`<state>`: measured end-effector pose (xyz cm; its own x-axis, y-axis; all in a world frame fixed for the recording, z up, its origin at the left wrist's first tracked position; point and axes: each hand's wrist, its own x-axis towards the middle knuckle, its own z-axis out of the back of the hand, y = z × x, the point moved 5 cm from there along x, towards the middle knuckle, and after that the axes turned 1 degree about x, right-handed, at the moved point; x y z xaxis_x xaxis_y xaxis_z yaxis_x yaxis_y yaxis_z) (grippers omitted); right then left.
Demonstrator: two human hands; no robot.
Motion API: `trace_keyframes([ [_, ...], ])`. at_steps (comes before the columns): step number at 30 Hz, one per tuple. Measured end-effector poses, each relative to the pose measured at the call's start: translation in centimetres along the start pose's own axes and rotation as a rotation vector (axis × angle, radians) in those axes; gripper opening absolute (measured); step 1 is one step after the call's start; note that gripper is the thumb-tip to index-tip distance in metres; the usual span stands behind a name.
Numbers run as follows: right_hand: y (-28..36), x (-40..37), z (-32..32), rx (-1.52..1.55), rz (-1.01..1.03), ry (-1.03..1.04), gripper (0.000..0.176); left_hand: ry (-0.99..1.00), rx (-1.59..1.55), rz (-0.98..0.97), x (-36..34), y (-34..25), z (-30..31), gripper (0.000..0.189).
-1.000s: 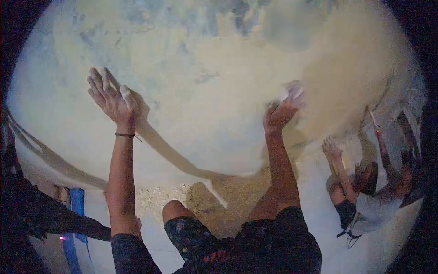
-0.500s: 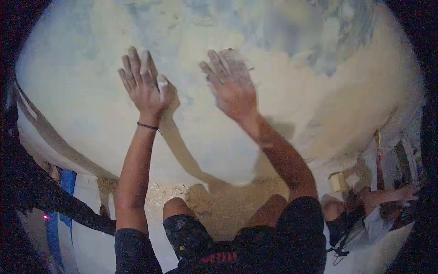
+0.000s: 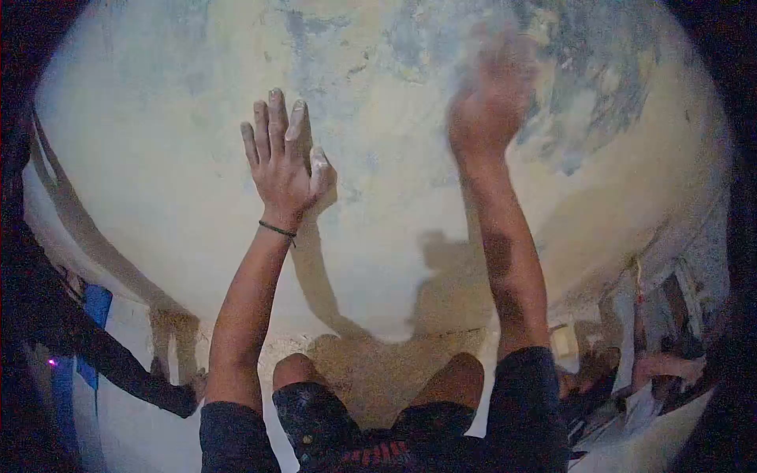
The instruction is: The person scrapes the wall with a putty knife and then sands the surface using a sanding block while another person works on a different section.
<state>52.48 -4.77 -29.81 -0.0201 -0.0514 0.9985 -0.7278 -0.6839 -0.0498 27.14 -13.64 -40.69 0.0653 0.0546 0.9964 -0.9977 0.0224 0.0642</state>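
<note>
A large pale surface (image 3: 378, 197), cream with blue-grey patches, fills the view in front of me. My left hand (image 3: 285, 169) lies flat against it, fingers and thumb spread, with whitish powder or paste on the fingertips. A dark band (image 3: 277, 229) circles that wrist. Higher up and to the right, my right hand (image 3: 493, 94) is over the surface beside a darker, streaked blue-grey patch (image 3: 591, 94). Motion smears its fingers, so whether it holds anything cannot be made out.
Brownish, rough ground (image 3: 386, 378) shows between my knees. At the left edge are another person's dark sleeve (image 3: 126, 366) and a blue object (image 3: 95, 307). On the right, a person's arm (image 3: 666, 366) appears near a small yellowish block (image 3: 564, 340).
My right hand has swept up and to the right across the surface, its arm straightening. My left hand has shifted slightly right, still flat with fingers spread.
</note>
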Motion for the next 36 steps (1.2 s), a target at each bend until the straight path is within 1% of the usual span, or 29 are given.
trace_keyframes([
  [1,-0.1,0.3,-0.6,-0.006,0.005,0.009,0.059,0.002,-0.007,0.009,0.1,-0.1,0.0,0.070],
  [3,1.0,-0.5,-2.8,-0.140,-0.005,0.062,0.058,-0.001,0.006,0.008,0.3,0.3,-0.1,0.069],
  [4,3.5,-2.3,-4.0,-0.102,0.186,0.249,0.056,-0.008,0.008,0.005,0.7,0.4,-0.2,0.069],
  [5,6.2,-4.3,-3.1,0.034,0.408,0.401,0.056,0.004,0.010,0.009,1.0,0.3,0.2,0.069],
  [6,7.4,-7.1,-2.3,0.188,0.624,0.554,0.059,0.019,0.013,0.013,1.1,0.5,0.2,0.069],
  [7,6.4,-7.5,-1.2,0.192,0.626,0.546,0.059,0.016,0.020,0.009,1.2,0.5,0.3,0.069],
  [9,3.6,-7.4,0.3,0.186,0.533,0.575,0.063,0.009,-0.015,0.017,1.9,0.5,0.4,0.068],
  [10,3.4,-8.6,1.3,0.184,0.542,0.564,0.063,0.010,-0.004,0.007,2.4,-0.4,1.1,0.068],
  [14,-0.7,-20.1,-0.7,-0.224,0.137,0.688,0.054,0.014,-0.027,0.040,0.6,-0.8,0.8,0.066],
  [15,1.3,-23.0,-0.1,0.052,0.260,0.735,0.047,0.027,-0.075,0.063,-0.3,-0.8,0.6,0.065],
  [16,2.2,-26.4,0.0,0.322,0.232,0.938,0.045,0.047,-0.129,0.086,-0.8,-1.3,0.8,0.063],
  [17,1.6,-26.3,0.2,0.327,0.223,0.936,0.045,0.054,-0.128,0.079,-1.2,-1.9,1.2,0.063],
  [19,1.2,-28.3,0.5,0.661,0.261,0.940,0.045,0.049,-0.287,0.084,-4.2,-2.6,1.5,0.062],
  [20,-0.7,-29.2,-1.4,1.330,-0.526,0.963,0.054,0.093,-0.285,0.080,-6.0,-2.7,1.7,0.061],
  [21,-1.4,-26.1,-0.9,0.975,-0.568,0.801,0.058,0.120,-0.289,0.078,-7.3,-2.5,1.5,0.061],
  [22,-2.5,-20.5,-0.5,0.372,-0.258,0.403,0.060,0.112,-0.236,0.063,-8.7,-1.8,1.4,0.062],
  [23,-2.0,-18.7,-0.9,-0.231,0.065,0.037,0.062,0.126,-0.191,0.059,-11.8,-1.1,0.6,0.063],
  [25,1.4,-20.1,-2.2,-0.086,-0.096,0.139,0.064,0.119,-0.201,0.113,-14.2,-1.2,0.8,0.067],
  [26,4.8,-23.5,-3.2,-0.022,0.053,0.303,0.059,0.159,-0.221,0.136,-15.8,-1.3,0.8,0.067],
  [27,7.4,-26.8,-3.8,0.055,0.200,0.455,0.055,0.152,-0.235,0.167,-16.9,-1.1,1.1,0.068],
  [29,6.1,-32.0,-2.6,0.025,0.167,0.540,0.053,0.156,-0.257,0.212,-18.8,-0.3,1.9,0.070],
  [30,3.3,-34.5,0.0,0.004,0.144,0.580,0.051,0.218,-0.240,0.192,-19.5,-1.8,2.6,0.070],
  [31,0.9,-35.9,0.8,-0.009,0.129,0.629,0.049,0.282,-0.216,0.184,-19.7,-1.3,2.6,0.069],
  [32,-1.0,-36.0,1.5,-0.020,0.127,0.663,0.049,0.277,-0.205,0.199,-19.4,0.0,3.2,0.069],
  [33,-3.7,-32.3,3.4,-0.186,0.049,0.468,0.046,0.278,-0.163,0.167,-18.6,1.2,3.6,0.069],
  [34,-6.9,-28.6,5.0,0.179,-0.281,0.170,0.046,0.290,-0.125,0.130,-17.9,1.6,3.7,0.069],
  [35,-8.8,-26.2,5.1,-0.009,-0.368,0.096,0.049,0.307,-0.121,0.130,-17.0,1.4,3.4,0.069],
  [36,-10.4,-25.1,4.8,-0.205,-0.452,0.028,0.051,0.263,-0.125,0.112,-15.9,1.3,3.0,0.069],
])
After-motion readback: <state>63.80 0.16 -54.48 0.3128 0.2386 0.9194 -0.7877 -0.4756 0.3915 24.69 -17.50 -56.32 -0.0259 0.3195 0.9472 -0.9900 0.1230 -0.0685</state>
